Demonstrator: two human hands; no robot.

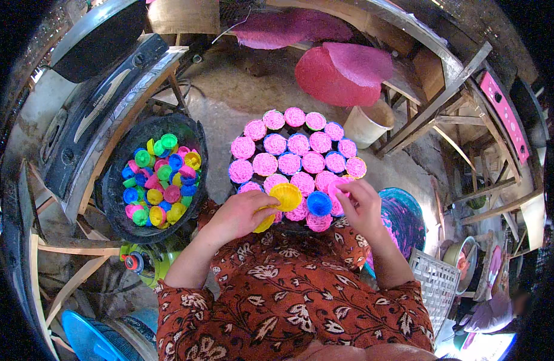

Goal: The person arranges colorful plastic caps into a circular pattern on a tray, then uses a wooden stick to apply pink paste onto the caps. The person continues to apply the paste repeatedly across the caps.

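Note:
A round spread of small coloured moulds filled with pink, stringy dough (298, 144) lies in front of me; what bears them is mostly hidden. At its near left edge my left hand (241, 213) pinches a yellow fluted plastic mould (286, 197), which looks unfilled. Another yellow mould (264, 224) shows below those fingers. My right hand (359, 204) is closed on a pink plastic mould (338, 188) over the near right edge. Between the two hands a blue mould (319, 204), with no pink filling visible, sits among the filled ones.
To the left, a black basin (114, 210) holds several loose coloured moulds. A teal tub (403, 210) smeared with pink stands at right beside a white woven basket (436, 283). A pale bucket (370, 123) stands beyond. Lower left are a green gas cylinder (147, 265) and a blue basin (87, 337).

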